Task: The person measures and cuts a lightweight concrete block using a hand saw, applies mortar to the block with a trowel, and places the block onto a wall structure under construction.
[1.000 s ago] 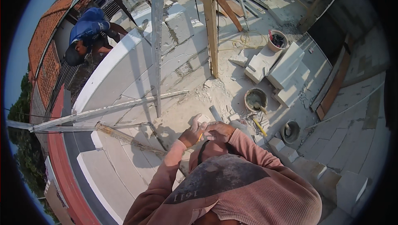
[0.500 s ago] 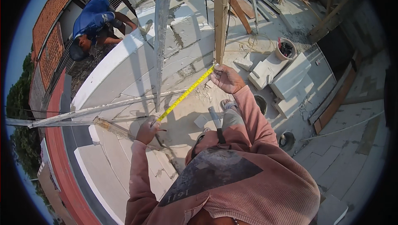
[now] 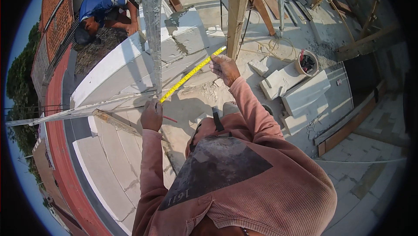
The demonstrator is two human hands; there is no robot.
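A yellow tape measure (image 3: 187,77) stretches slantwise between my hands, its blade rising from lower left to upper right. My left hand (image 3: 152,115) is closed at the lower end; the case there is mostly hidden by the fingers. A thin reddish stick-like piece (image 3: 170,119) pokes out beside that hand. My right hand (image 3: 224,69) pinches the blade near its free tip, which extends a little past the fingers. The tip is close to a wooden post (image 3: 238,14); whether they touch I cannot tell. Just above my left hand stands a pale upright bar (image 3: 153,31).
White block walls (image 3: 109,81) curve along the left. A long pale bar (image 3: 87,112) crosses there. Beyond the wall, a person in blue (image 3: 102,3) bends down. At right, a bucket of tools (image 3: 307,63) stands by stacked white blocks (image 3: 305,92). Loose cable (image 3: 278,46) lies behind.
My view has shifted. Relative to the wooden post, my right hand and the tape's tip have moved slightly left of its base. My left hand has come nearer the upright bar.
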